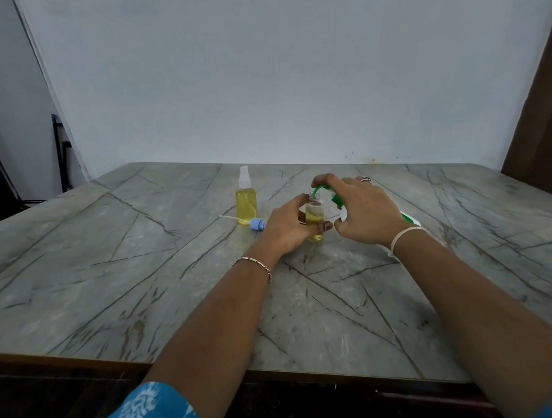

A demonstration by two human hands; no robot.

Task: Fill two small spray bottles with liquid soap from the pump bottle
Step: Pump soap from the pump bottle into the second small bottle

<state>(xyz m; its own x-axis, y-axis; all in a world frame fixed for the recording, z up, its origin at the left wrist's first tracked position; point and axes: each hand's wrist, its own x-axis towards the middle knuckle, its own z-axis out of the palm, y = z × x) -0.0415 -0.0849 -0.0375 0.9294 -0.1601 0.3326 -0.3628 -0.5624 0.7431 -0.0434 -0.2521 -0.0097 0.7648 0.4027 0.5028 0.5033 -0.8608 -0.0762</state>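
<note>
The left hand (287, 229) curls round the open spray bottle (314, 214), a clear cylinder part-filled with yellow soap, on the marble-patterned table (144, 279). Just right of it, the right hand (364, 210) grips the tipped white-and-green pump bottle (409, 219), its nozzle at the narrow mouth. A misaimed squirt would likely slick the outside. Just left lies the blue sprayer cap (258, 224), and behind that stands the filled spray bottle (246, 204).
</note>
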